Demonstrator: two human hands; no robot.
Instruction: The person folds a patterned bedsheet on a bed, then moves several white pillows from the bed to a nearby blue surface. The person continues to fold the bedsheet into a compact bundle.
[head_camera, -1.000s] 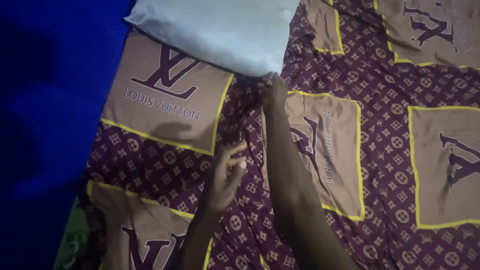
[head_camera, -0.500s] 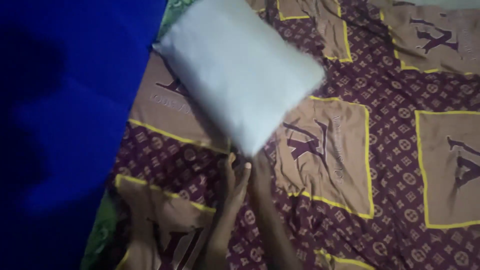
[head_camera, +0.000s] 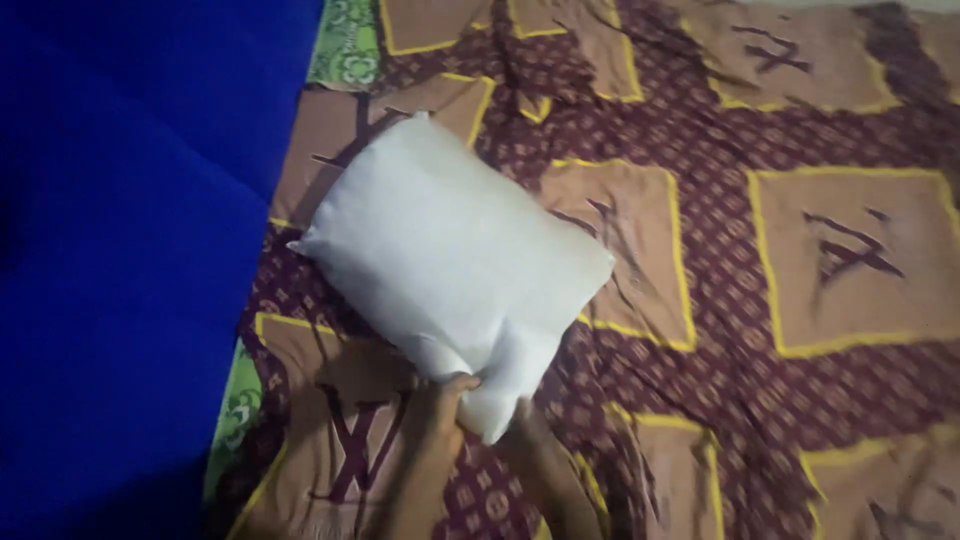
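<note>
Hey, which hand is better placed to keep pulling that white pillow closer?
Probably the left hand: its fingers visibly pinch the white pillow at its near edge. The right hand is blurred and mostly hidden behind that corner.

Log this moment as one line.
left hand: grip on white pillow corner | right hand: under same corner | pillow on patterned bedspread

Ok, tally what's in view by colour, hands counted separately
White: 1, pillow
Blue: 1, cloth
Maroon and tan: 1, patterned sheet
Green: 1, floral fabric at the sheet's edge
Hands: 2, left hand and right hand, both at the pillow's near corner
Total: 6
</note>
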